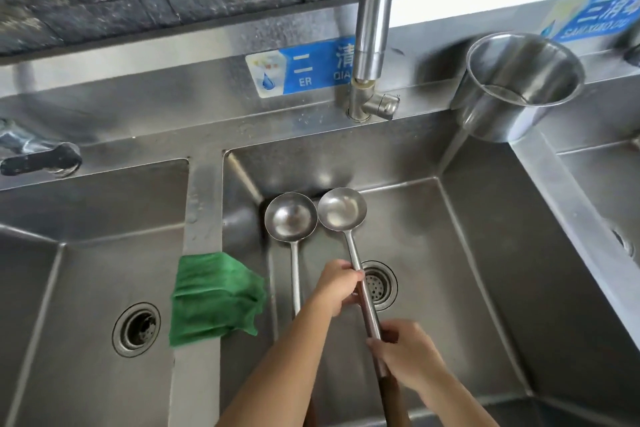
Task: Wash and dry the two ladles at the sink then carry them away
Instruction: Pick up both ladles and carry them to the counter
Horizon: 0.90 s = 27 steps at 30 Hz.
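Note:
Two steel ladles lie in the middle sink basin (485,288), bowls up and side by side near the back wall. The left ladle (291,220) rests on the basin floor with nobody touching it. Both hands hold the long handle of the right ladle (342,209). My left hand (337,288) pinches the handle halfway up, above the drain. My right hand (403,345) is closed around it lower down, near the dark grip. No water runs from the tap (374,10).
A green cloth (214,298) hangs over the divider between the left and middle basins. A steel pot (519,87) stands on the ledge at the back right. The drain strainer (379,284) sits under the held handle. Another basin (86,288) lies to the left.

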Each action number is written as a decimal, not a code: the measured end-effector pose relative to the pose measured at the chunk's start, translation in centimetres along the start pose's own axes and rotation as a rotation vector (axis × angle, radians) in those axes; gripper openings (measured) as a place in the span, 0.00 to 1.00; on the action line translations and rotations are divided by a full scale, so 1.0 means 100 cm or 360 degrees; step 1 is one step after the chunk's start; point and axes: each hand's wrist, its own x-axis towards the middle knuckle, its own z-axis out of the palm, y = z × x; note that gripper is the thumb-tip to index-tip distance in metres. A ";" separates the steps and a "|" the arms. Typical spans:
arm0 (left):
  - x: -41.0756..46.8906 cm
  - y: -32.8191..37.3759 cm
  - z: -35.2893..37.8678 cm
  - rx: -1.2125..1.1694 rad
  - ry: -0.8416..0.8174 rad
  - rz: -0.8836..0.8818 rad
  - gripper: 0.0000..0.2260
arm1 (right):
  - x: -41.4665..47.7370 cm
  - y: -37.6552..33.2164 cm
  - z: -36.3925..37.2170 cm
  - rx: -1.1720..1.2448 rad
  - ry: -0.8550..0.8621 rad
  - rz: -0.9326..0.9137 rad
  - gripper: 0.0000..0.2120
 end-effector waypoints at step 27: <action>-0.011 -0.020 -0.088 0.0450 0.0549 0.0142 0.09 | -0.034 -0.045 0.076 0.0441 -0.0063 -0.0090 0.03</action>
